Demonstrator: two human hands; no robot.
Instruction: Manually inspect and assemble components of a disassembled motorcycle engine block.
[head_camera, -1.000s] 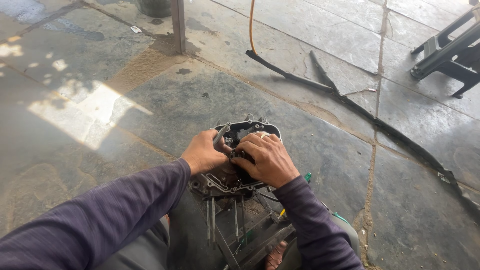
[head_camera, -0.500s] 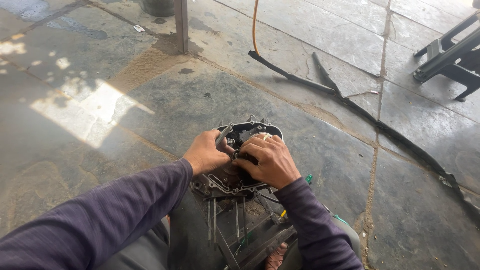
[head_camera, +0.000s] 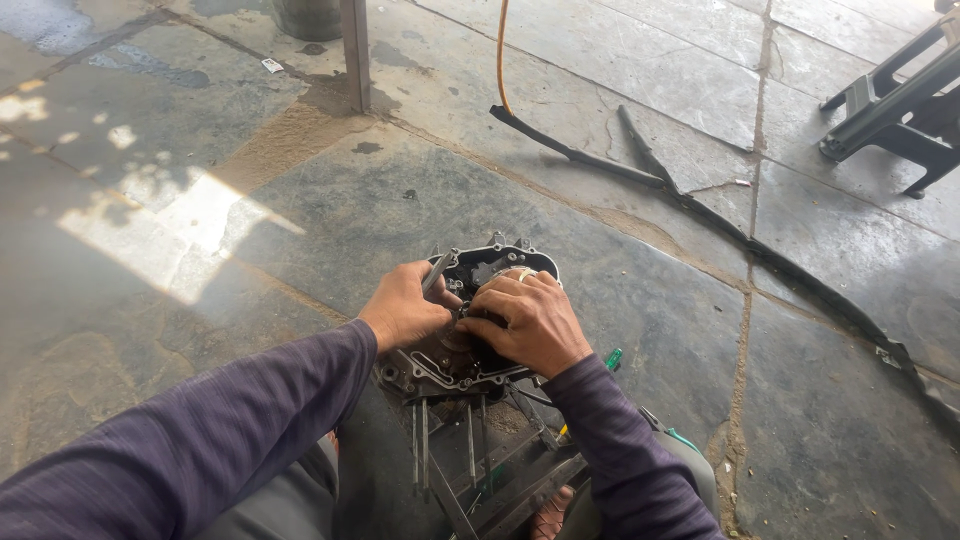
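Resting on the stone floor (head_camera: 250, 330) between the person's knees, the engine case (head_camera: 470, 330) lies open with its cover off, internals exposed and long studs bare; no refitting shows. Left hand (head_camera: 400, 312) curls around a slim metal tool (head_camera: 438, 272), fingers closed. Right hand (head_camera: 530, 322) lies knuckles-up, fingers bent into the cavity; what they pinch cannot be told.

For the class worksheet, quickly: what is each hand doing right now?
Left hand: closed on a thin metal tool over the engine case.
Right hand: fingers curled, pressing on the engine case; grip contents cannot be told.
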